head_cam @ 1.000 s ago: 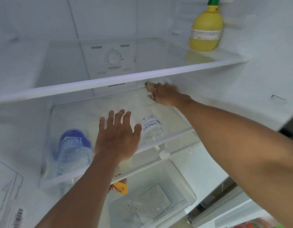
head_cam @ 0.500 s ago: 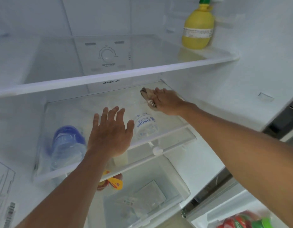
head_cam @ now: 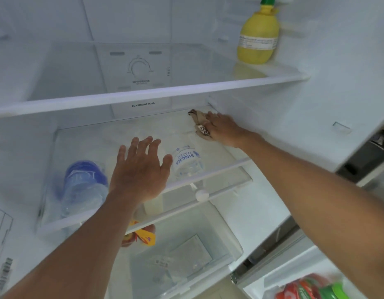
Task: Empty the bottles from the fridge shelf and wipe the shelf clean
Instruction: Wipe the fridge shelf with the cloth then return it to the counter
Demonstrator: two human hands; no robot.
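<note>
My right hand holds a bunched beige cloth down on the glass fridge shelf, at its back right corner. My left hand is open with fingers spread, palm down over the shelf's front middle. A clear water bottle with blue lettering lies just right of that hand. A blue-tinted bottle lies to its left. Both look blurred, as if seen through the glass; I cannot tell whether they lie on the shelf or under it.
A yellow lemon-shaped bottle stands on the upper shelf at the right. Below is a clear crisper drawer and a red-and-yellow packet. Door bin with red and green packs at bottom right.
My right hand slid the cloth a little out from under the upper shelf's edge, staying at the back right. My left hand has hardly moved.
</note>
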